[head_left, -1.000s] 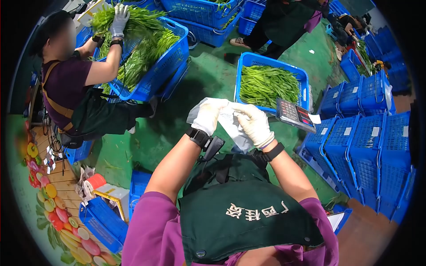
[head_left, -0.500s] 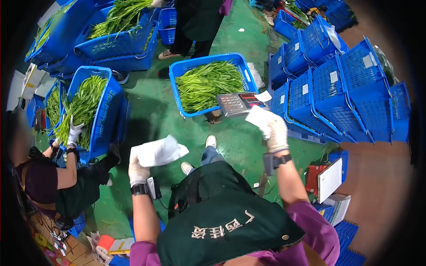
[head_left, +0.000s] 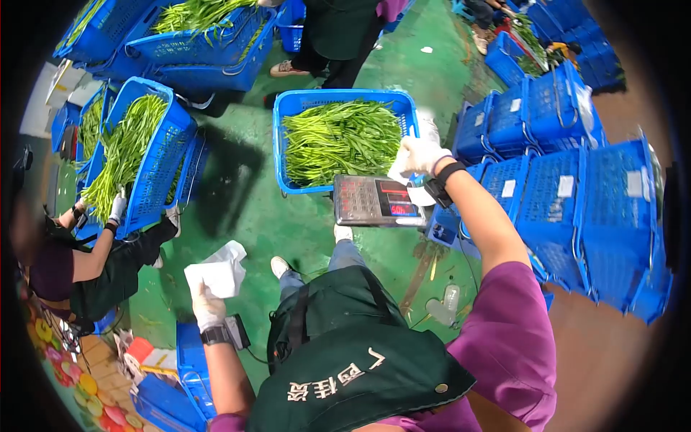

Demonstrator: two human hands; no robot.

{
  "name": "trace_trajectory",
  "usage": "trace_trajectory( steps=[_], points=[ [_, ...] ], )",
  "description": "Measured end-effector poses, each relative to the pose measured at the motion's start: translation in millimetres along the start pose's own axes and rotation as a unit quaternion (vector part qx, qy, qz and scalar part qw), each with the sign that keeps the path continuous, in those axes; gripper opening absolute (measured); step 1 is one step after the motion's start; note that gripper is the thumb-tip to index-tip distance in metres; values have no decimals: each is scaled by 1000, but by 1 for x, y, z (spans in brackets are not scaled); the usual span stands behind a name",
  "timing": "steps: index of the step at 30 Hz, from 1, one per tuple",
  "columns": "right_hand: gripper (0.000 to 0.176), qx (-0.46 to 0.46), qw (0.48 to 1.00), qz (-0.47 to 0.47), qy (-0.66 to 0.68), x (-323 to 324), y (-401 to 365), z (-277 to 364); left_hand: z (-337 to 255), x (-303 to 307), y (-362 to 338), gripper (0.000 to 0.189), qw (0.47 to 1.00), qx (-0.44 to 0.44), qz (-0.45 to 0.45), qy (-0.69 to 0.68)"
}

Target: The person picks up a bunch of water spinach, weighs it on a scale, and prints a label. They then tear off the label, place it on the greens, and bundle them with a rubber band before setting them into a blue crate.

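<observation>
The right arm is reaching from the lower right of the frame toward the centre right, its elbow slightly bent. The right hand [head_left: 425,155], in a white glove, is angling leftward over the right end of a blue plastic, open-topped basket [head_left: 345,94], its fingers closing on a small white slip [head_left: 396,171]. The left forearm is rising from the lower left, and the left hand [head_left: 209,308], also in a white glove, is gripping a crumpled, thin white sheet or bag [head_left: 222,270] that is spreading upward past the fingertips, well apart from the basket.

The slip is hanging just below and left of the right fingers. Long-stemmed leafy greens [head_left: 338,140] are filling the basket to the left of that hand. A grey scale with a keypad and a red-lit display [head_left: 360,201] is sitting in front of the basket's near side, below and left of the hand, and a second white slip [head_left: 419,196] is lying at its right end. At the left of the frame, a co-worker's gloved hand [head_left: 118,207] is touching greens at another tilted blue basket [head_left: 162,155].

The right glove is covering part of the slip, and its fingertips are blending with the white material. The left fingers are partly disappearing behind the sheet, so whether it is one layer or several is staying unclear. The display's digits are too small to read surely, and the frame's dark edge is cutting off the co-worker.
</observation>
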State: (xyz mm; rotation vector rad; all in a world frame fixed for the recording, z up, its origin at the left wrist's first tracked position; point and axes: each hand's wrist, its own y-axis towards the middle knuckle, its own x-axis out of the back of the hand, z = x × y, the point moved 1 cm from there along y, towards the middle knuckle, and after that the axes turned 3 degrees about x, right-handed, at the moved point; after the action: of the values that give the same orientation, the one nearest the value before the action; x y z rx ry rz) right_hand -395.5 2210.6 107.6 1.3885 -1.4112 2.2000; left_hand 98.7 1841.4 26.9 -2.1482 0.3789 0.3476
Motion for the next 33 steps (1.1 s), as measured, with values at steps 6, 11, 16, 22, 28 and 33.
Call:
trace_trajectory(
  steps=[6,11,16,22,28,33],
  points=[
    [51,75,986,149,17,-60,95,-34,61,-7,-68,50,997,-14,-80,-2],
    [50,79,982,167,-33,-72,104,-19,90,16,-87,47,996,10,-88,-30],
    [114,72,987,142,-20,-54,90,-17,98,-5,-94,44,991,-4,-131,-38],
    [131,81,989,111,-62,-50,88,-10,95,-20,-91,46,992,-89,-92,-7],
    [82,444,861,19,247,19,-12,138,57,-130,-117,37,957,-210,57,193],
    [42,464,808,202,302,-28,-48,253,11,-151,-108,36,982,-121,116,91]
  ],
)
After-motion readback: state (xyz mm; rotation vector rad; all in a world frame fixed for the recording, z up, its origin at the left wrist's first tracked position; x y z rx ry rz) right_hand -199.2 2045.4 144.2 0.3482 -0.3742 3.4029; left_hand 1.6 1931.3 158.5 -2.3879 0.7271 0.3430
